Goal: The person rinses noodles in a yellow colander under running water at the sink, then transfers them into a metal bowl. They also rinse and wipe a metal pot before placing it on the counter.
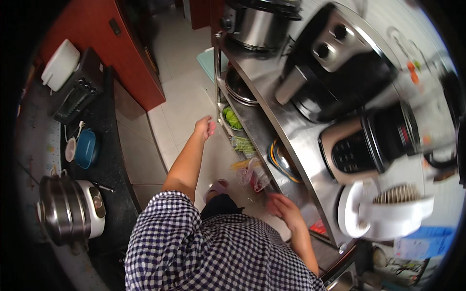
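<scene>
My left hand (206,127) hangs over the tiled floor, near a bowl of leafy lettuce (232,118) on the lower level of a steel shelf rack (247,74). Its fingers are loosely bent, and I see nothing in them. By the rack's front edge, my right hand (284,208) is motion-blurred, its fingers partly spread with no object visible. Long green vegetables (243,144) lie low in the rack, beside a clear plastic bag (251,174). Farther along a shelf are round lidded pans with orange and blue rims (283,160).
An air fryer (338,65), a dark-topped appliance (364,149) and a steel cooker (260,25) stand on the rack's top. Left, a counter (113,152) bears a steamer pot (65,211), a blue basin (86,148) and a toaster oven (78,91). A red cabinet (120,47) stands beyond.
</scene>
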Action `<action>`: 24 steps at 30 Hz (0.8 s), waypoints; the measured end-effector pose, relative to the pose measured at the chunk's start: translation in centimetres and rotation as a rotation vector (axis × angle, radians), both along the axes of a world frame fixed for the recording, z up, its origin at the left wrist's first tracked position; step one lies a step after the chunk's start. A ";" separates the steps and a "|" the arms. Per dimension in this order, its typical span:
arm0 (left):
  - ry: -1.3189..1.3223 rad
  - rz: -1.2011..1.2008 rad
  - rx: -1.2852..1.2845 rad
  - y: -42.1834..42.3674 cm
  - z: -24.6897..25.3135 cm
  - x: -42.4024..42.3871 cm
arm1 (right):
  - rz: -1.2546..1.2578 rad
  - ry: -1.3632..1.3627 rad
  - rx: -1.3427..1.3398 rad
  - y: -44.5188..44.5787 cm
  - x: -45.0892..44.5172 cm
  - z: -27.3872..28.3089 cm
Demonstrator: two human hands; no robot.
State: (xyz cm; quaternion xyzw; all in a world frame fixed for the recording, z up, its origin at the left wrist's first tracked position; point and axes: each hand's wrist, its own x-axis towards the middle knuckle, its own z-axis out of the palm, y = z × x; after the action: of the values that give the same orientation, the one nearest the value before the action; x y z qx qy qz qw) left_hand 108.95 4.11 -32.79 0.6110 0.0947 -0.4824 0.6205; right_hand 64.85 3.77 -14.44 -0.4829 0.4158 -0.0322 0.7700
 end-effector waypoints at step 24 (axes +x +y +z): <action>0.081 -0.319 -0.138 -13.9 3.1 1.9 | -0.723 0.013 0.204 -19.7 30.0 -12.4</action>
State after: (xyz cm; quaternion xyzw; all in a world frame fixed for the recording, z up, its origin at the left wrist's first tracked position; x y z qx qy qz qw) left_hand 110.89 -9.84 -29.70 0.5544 -0.0117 -0.6043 0.5721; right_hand 94.87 -15.97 -26.82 -0.2257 0.5653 -0.2572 0.7505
